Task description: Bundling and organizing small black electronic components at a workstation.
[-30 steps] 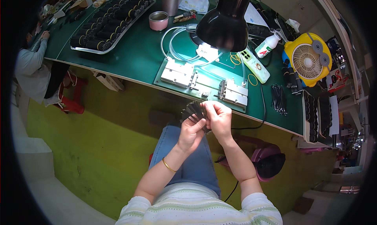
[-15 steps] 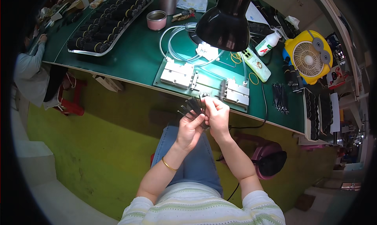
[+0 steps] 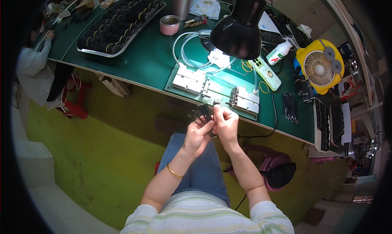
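My left hand is closed round a bundle of thin black wire-like pieces, which fan out above its fingers. Close against it, my right hand is pinched, with a small dark tip showing above its thumb and finger. Most of what the right fingers hold is hidden, and its kind is too small to make out. Just beyond both hands, a metal fixture with a left block and a right block sits at the table's front edge under a black lamp.
Clear tubing loops behind the fixture. A phone, white bottle, yellow fan and pile of black wire pieces lie to the right. Left are a pink tin and a tray of black parts; another person sits far left.
My right fingertips have drawn slightly away from the top of the bundle, and a small dark tip now shows above them. The left hand keeps its hold. The whole view has shifted a little.
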`<state>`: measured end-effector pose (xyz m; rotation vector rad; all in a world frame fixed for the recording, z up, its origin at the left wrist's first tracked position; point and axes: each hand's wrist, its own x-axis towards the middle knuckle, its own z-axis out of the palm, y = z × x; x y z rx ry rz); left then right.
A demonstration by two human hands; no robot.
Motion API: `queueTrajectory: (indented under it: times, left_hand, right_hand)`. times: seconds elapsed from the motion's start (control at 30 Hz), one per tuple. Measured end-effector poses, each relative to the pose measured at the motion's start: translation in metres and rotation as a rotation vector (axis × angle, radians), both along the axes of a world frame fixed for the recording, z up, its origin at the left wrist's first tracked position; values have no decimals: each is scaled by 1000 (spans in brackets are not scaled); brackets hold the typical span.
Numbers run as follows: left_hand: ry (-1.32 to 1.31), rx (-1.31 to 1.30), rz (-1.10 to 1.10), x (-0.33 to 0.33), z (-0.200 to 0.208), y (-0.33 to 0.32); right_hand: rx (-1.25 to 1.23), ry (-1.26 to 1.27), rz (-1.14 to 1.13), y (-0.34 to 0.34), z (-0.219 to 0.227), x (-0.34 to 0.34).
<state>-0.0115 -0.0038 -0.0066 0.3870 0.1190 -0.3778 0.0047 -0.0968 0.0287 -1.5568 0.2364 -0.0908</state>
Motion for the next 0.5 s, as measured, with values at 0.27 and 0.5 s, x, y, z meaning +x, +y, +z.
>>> queueTrajectory:
  times: [0.27, 0.5]
  left_hand:
    - [17, 28, 43, -3, -1, -3]
    - [45, 45, 30, 0, 0, -3]
  right_hand:
    - [81, 36, -44, 5, 2, 1]
    - [188, 49, -77, 2, -1, 4]
